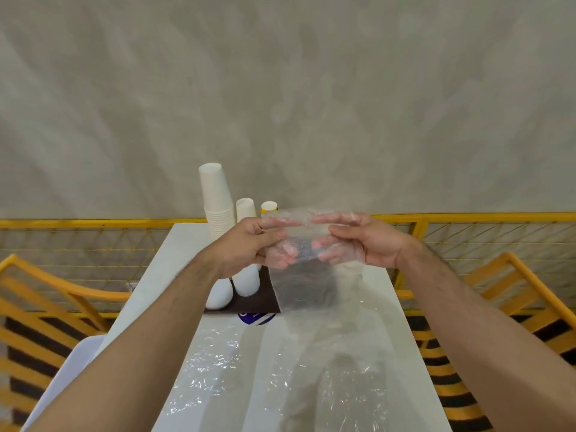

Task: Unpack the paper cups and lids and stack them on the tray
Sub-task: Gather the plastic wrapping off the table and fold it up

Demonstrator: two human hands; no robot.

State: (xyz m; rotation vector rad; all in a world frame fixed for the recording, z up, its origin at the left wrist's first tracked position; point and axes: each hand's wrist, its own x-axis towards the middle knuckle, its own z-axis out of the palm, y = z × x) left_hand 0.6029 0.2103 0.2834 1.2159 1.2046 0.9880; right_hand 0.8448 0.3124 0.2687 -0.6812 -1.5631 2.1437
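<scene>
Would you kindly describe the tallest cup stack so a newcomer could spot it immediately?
Look to the white table's far end, where a dark tray sits. On its left stands the tallest cup stack, white and upside down, rising well above the shorter white stack beside it.

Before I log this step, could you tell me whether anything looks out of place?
Only loose clear wrappers lying crumpled on the white table. The cup stacks stand upright on the dark tray.
</scene>
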